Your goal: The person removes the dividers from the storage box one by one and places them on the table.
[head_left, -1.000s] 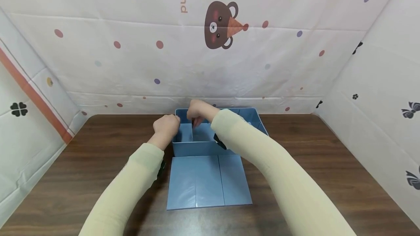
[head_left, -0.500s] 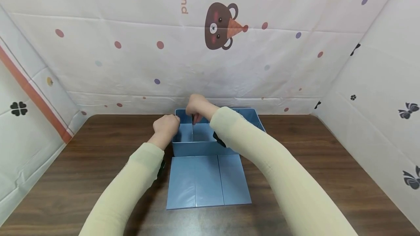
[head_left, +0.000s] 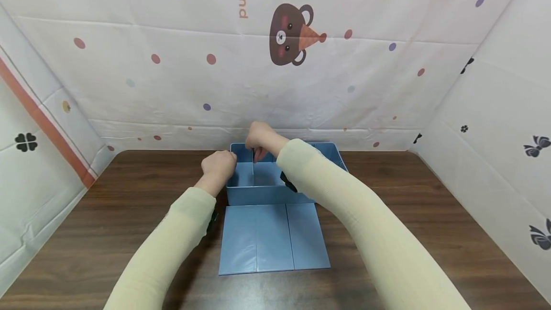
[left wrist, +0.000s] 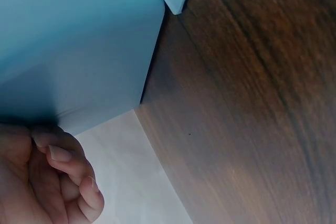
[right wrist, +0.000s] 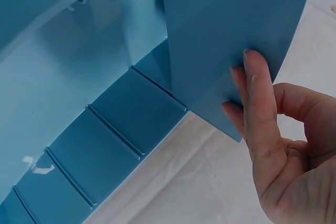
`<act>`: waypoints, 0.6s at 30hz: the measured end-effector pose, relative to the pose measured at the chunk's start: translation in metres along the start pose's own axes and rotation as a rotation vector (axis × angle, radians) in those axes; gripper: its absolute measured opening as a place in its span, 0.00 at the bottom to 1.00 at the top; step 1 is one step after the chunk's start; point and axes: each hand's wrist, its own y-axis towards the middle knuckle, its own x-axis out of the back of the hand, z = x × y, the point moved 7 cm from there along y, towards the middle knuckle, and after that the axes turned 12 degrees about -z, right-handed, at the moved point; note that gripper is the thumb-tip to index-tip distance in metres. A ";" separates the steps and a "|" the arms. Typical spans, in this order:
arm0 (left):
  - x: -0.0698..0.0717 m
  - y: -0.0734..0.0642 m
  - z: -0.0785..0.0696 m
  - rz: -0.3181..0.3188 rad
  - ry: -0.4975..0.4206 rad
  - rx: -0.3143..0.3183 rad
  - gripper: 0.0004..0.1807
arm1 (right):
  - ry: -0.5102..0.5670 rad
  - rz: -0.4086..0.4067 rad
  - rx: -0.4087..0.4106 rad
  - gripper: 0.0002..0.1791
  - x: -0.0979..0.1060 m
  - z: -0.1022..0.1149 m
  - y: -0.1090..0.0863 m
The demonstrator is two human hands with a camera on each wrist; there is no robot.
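A blue open-topped storage box (head_left: 267,196) stands at the back of the table, against the patterned cloth. My left hand (head_left: 218,164) grips its left wall at the rim; in the left wrist view the curled fingers (left wrist: 73,156) lie against the outside of that wall. Over the box's left part, my right hand (head_left: 261,140) reaches across the far rim. It pinches a thin blue divider panel (right wrist: 226,35) by its edge, thumb on one side and fingers on the other. The panel stands upright and crosses the box from front to back. Raised ridges (right wrist: 113,129) line the box's far wall.
Flat blue panels (head_left: 274,238) lie side by side on the brown wooden table (head_left: 172,176), just in front of the box. White printed cloth (head_left: 344,85) rises behind and on both sides. The right sleeve (head_left: 327,185) covers the box's right part.
My right hand has risen slightly and moved a little toward the back, still pinching the divider panel. The left hand and the box stay in place.
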 end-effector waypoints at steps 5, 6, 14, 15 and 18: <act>0.001 -0.001 -0.001 -0.009 0.022 -0.026 0.15 | -0.001 0.006 0.015 0.13 0.002 0.001 -0.001; 0.001 0.000 -0.002 -0.010 0.025 -0.031 0.15 | -0.003 0.008 0.018 0.13 0.003 0.001 -0.002; 0.002 -0.001 -0.002 -0.021 0.007 -0.015 0.16 | -0.014 0.009 0.021 0.14 0.010 0.002 -0.004; 0.002 0.000 -0.002 -0.021 0.007 -0.014 0.16 | -0.016 0.010 0.021 0.14 0.010 0.002 -0.004; 0.001 -0.001 -0.001 -0.022 0.013 -0.016 0.16 | -0.013 0.013 0.019 0.14 0.011 0.003 -0.003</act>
